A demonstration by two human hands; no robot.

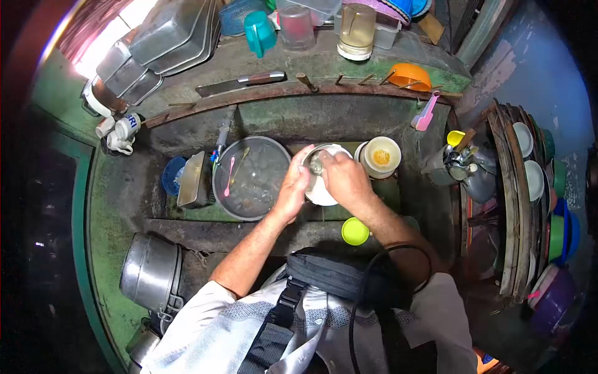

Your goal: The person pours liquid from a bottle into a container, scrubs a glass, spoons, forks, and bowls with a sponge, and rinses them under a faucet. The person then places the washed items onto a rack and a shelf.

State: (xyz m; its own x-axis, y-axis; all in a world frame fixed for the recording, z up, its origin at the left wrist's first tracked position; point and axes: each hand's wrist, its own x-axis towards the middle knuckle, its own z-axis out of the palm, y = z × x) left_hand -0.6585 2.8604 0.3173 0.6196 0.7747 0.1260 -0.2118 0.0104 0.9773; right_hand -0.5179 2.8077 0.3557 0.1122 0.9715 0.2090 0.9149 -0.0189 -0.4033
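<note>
My left hand (pixel 295 187) is wrapped round the left side of a clear glass or cup (pixel 316 163). My right hand (pixel 344 177) has its fingers at the mouth of the same glass; whether they pinch anything inside is hidden. Beneath both hands lies a white plate or bowl (pixel 322 193). Left of them stands a large grey basin (pixel 249 202) of water, with a pink spoon (pixel 229 177) in it. On the right, a cream bowl (pixel 381 144) with an orange-brown residue rests on other dishes. A lime-green cup (pixel 355 231) is nearer to me.
A metal container (pixel 194 181) and a blue bowl (pixel 172 176) stand left of the basin. A knife (pixel 242 82) lies on the ledge behind. A cutlery holder (pixel 441 167) and a wooden dish rack (pixel 507 199) are at the right. A large pot (pixel 149 269) sits lower left.
</note>
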